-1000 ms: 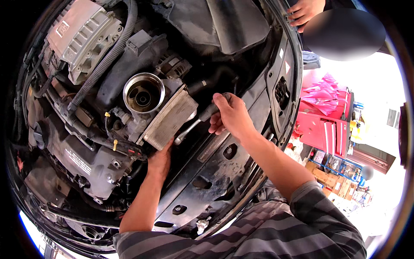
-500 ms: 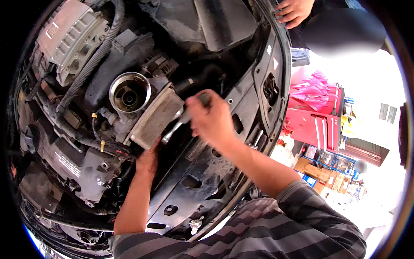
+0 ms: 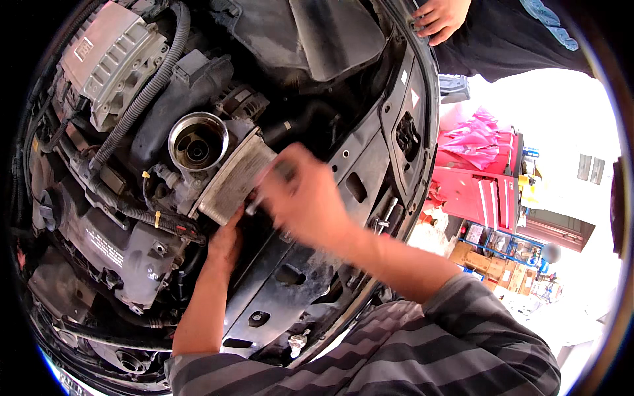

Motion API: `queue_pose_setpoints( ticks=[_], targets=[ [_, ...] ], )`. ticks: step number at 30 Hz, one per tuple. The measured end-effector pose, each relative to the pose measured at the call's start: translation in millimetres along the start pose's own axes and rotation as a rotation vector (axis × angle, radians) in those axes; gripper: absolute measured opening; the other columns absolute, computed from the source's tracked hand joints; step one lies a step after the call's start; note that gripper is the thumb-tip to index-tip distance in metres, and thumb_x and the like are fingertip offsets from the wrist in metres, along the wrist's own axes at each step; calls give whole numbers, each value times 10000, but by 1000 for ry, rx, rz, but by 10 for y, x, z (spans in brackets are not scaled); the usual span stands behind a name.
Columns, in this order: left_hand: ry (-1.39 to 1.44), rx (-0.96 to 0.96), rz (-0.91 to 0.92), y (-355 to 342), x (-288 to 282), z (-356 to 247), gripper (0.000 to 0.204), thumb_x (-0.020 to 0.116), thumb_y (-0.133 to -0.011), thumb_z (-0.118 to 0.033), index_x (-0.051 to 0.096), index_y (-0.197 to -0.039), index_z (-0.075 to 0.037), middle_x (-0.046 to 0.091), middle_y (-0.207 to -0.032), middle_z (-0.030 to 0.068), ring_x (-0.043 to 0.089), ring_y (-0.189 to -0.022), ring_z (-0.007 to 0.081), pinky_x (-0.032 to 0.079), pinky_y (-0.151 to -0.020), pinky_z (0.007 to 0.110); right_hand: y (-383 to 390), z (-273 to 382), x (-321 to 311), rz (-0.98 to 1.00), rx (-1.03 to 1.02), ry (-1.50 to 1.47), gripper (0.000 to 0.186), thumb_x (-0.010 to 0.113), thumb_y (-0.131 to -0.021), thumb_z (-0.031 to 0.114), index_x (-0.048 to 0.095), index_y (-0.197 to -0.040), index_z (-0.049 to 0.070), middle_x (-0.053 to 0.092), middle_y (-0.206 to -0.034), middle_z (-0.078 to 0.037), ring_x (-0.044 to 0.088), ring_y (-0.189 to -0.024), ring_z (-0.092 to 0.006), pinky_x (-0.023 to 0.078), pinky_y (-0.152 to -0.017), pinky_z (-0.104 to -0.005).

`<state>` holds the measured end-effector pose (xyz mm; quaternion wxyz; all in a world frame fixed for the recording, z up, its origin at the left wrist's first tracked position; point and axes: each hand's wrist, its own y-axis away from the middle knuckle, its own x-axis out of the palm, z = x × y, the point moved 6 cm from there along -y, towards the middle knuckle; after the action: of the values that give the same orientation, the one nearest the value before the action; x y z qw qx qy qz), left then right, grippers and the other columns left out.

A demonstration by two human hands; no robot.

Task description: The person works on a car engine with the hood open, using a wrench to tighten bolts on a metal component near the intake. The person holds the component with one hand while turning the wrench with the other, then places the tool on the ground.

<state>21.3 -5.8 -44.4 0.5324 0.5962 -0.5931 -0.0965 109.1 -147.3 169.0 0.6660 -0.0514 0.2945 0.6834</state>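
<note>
In the engine bay, a finned metal oil cooler block [image 3: 236, 179] is mounted beside an uncovered oil filter housing [image 3: 174, 140], whose round metal cup faces up. My left hand [image 3: 225, 243] reaches under the cooler's near end; its fingers are hidden behind the block, so I cannot tell what they touch. Just right of the cooler, my right hand [image 3: 300, 198] is blurred by motion, with its fingers curled round a ratchet wrench. Only a small chrome end of the ratchet wrench [image 3: 251, 207] shows, low beside the cooler.
The black front panel [image 3: 290, 275] runs along my right, with another chrome tool [image 3: 385, 218] lying on it. Hoses and a ribbed conduit [image 3: 140, 99] cross the engine. Another person's hand [image 3: 441, 20] rests on the car's edge. A red tool cabinet [image 3: 470, 191] stands beyond.
My right hand has swung left and down toward the cooler, turning the ratchet wrench and covering most of it. My left hand stays under the cooler. The view has shifted slightly.
</note>
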Motion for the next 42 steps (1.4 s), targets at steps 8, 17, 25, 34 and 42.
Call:
queue_pose_setpoints(
  ticks=[8,17,25,34,42],
  targets=[
    [129,62,-13,53,30,-41,551,694,-860,-206,467,-1332,-35,513,-1314,76,417,-1268,200,241,-1108,326,-280,-156,-179,167,40,161,279,574,-910,285,530,-960,13,567,-537,-97,595,-446,-182,458,-416,-315],
    [205,-159,109,-171,-171,296,522,605,-918,-300,476,-1326,0,501,-1334,83,450,-1251,202,318,-1081,341,241,391,286,291,-236,222,351,692,-822,296,525,-921,3,556,-574,-188,638,-548,-311,497,-502,-396],
    [-155,89,20,157,250,-181,629,689,-858,-307,444,-1361,-19,461,-1376,76,360,-1310,207,201,-1113,331,-316,-449,-268,172,507,-261,403,526,-949,421,493,-1023,26,595,-621,-108,625,-482,-199,465,-400,-262],
    [-298,327,191,272,348,-304,532,754,-796,-336,570,-1215,-66,582,-1208,53,495,-1161,189,349,-1020,324,167,354,85,122,-356,392,292,667,-825,326,596,-809,43,588,-597,-153,623,-555,-320,489,-504,-415],
    [-265,65,45,343,302,-284,666,787,-765,-307,500,-1310,-54,543,-1292,71,439,-1245,202,272,-1082,323,-310,-39,-301,142,-77,437,304,709,-809,307,606,-808,21,606,-585,-143,620,-521,-257,467,-499,-344]
  ],
)
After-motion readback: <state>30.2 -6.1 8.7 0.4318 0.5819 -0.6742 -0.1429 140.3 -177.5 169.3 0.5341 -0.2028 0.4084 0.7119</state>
